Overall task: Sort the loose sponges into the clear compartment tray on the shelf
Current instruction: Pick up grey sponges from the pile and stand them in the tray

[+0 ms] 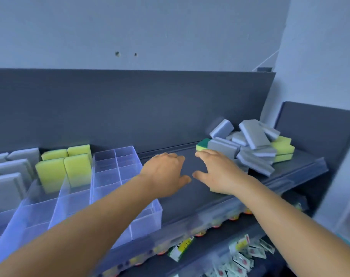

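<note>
Left hand (166,172): back up, fingers loosely curled forward, thumb out to the right, holding nothing. Right hand (216,172): back up, fingers stretched forward, thumb pointing left toward the other thumb. Both bare forearms reach forward side by side, hands near each other but apart.

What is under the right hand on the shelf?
A yellow sponge shows just below the right hand. The hand covers most of it, so its other face is hidden.
</note>
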{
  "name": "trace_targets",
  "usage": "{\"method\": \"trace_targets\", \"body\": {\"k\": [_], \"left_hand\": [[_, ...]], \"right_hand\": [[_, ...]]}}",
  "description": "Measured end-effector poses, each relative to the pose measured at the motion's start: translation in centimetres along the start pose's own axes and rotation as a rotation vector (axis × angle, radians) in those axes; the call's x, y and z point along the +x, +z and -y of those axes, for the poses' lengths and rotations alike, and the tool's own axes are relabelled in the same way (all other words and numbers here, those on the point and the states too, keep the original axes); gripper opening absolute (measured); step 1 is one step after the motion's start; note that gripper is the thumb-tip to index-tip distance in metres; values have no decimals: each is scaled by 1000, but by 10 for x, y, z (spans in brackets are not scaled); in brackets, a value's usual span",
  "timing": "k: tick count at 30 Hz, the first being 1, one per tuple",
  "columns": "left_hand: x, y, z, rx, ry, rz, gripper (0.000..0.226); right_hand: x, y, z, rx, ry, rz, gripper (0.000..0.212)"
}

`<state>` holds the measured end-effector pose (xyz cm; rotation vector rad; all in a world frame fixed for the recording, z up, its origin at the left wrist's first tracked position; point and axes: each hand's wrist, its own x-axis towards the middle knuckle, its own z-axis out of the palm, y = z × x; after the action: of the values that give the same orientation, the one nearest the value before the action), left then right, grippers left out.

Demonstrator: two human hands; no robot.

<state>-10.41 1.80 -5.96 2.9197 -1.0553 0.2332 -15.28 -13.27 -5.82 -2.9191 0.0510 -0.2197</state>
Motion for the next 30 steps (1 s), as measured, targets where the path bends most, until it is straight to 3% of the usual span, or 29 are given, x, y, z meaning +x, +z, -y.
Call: {"method": "trace_targets", "body": {"k": [12, 16, 24, 30], "left_hand": [[71, 39, -112, -124, 27, 15, 68], [92, 50, -128, -39, 27, 30, 67], [98, 60, -96, 165, -174, 97, 38], [97, 61, -68, 189, -277, 78, 49]], "right_hand": [[-2, -12, -140, 30, 132, -67, 59], [4, -4, -171, 35, 198, 23, 63], [25, 12, -174, 70, 99, 81, 56], [44, 22, -153, 36, 98, 53, 54]]}}
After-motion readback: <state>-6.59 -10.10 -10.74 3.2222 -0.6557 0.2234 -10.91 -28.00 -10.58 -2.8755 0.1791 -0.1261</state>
